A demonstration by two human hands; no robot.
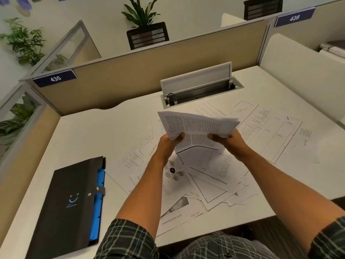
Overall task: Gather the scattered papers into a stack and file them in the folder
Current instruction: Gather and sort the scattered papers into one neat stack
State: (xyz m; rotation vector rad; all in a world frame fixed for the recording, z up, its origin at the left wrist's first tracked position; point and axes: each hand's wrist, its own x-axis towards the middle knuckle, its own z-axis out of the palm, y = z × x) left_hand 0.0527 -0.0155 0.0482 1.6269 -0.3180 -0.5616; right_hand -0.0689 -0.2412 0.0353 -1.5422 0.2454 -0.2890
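I hold a bunch of printed papers (pixel 197 126) in the air above the desk's middle. My left hand (pixel 168 144) grips its left lower edge, thumb on top. My right hand (pixel 229 141) grips the right lower edge the same way. Several loose printed sheets (pixel 214 176) lie scattered and overlapping on the white desk (pixel 89 135) under and around my hands, some reaching the front edge and others spread to the right (pixel 276 131). A black folder (pixel 63 206) with blue dividers showing along its right side lies closed at the front left of the desk.
An open cable tray (pixel 199 88) with a raised lid is set into the desk at the back. Beige partition walls (pixel 149 71) enclose the desk at the back and left. A white divider (pixel 302 75) stands at the right.
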